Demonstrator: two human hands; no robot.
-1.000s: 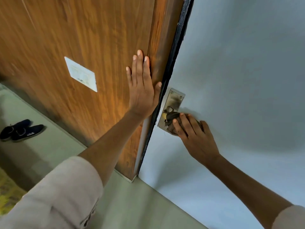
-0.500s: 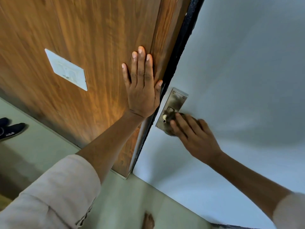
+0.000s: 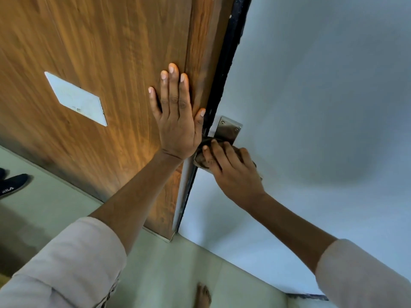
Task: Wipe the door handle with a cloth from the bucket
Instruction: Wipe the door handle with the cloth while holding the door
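— Starting from the metal plate screwed to the pale door: what is seen just below it?

— A dark cloth is pressed against the door right under the plate, and it is gripped by the right hand, whose fingers are curled over it. The handle itself is covered by cloth and hand, so its shape cannot be told.

— And to the left of the plate?

— The black door edge is met first, then the wooden panel. The left hand is laid flat on that panel, fingers spread and straight, nothing held (the thumb lies almost against the black edge).

— Is anything else placed on the wood?

— A white rectangular plate is fixed well to the left of the metal plate.

— What is seen lower down?

— Pale sleeves are worn on both arms. Far left of the plate a dark shoe lies on the floor, and below the plate a bare foot is seen at the bottom edge.
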